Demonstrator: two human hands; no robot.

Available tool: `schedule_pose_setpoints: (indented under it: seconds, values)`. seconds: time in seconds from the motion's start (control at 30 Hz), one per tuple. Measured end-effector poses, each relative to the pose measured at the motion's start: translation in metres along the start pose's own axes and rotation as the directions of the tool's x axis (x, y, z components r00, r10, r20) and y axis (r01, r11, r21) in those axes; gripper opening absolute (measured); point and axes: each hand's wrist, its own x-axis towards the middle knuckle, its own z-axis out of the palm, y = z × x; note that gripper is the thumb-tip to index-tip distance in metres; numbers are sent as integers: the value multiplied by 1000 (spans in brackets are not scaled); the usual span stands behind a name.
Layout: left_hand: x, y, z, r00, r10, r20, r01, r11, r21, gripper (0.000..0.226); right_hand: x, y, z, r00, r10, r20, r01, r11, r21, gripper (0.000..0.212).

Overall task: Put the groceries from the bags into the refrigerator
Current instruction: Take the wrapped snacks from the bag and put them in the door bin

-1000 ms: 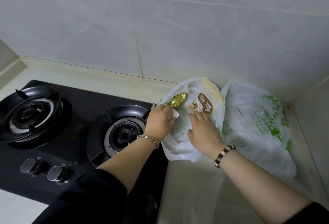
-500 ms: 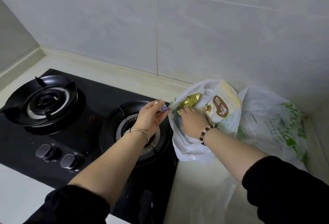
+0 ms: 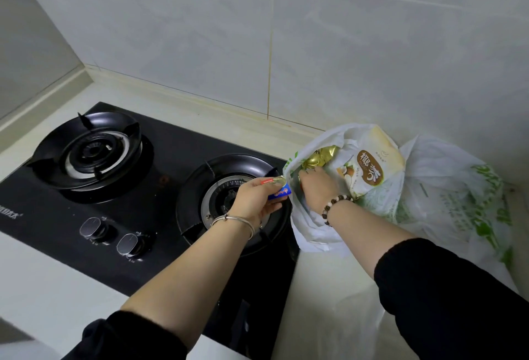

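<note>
The left hand point(image 3: 254, 199) has drawn a blue packet point(image 3: 279, 193) clear of the bag point(image 3: 312, 233) on the counter point(image 3: 320, 311), its grip pinching it over the stove point(image 3: 171, 159), out of the way. The right hand point(image 3: 317, 185) has reached deeper inside; its grip is hidden, perhaps on the gold packet point(image 3: 317, 156).

A black two-burner gas stove point(image 3: 171, 142) is set into a pale tabletop point(image 3: 43, 288), with two round knobs point(image 3: 91, 229) at its front edge. Grey wall tiles point(image 3: 357, 59) are seen behind.
</note>
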Motion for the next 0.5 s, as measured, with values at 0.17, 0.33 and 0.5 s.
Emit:
schedule_pose_setpoints:
  seconds: [0.17,0.33,0.5]
  values:
    - [-8,-1,-6,999,23,-25,-21,998,67,7,-8,5,2,1000,5,-15,-5,1000,-27,26]
    - [-23,3,-11,997,76,-33,-72,991,115,11,-29,7,-9,987,71,-146,-43,982,185,39]
    - [-48,4,-20,981,140,-134,-130,988,81,19,-55,-11,-51,974,89,-209,32,857,515,31]
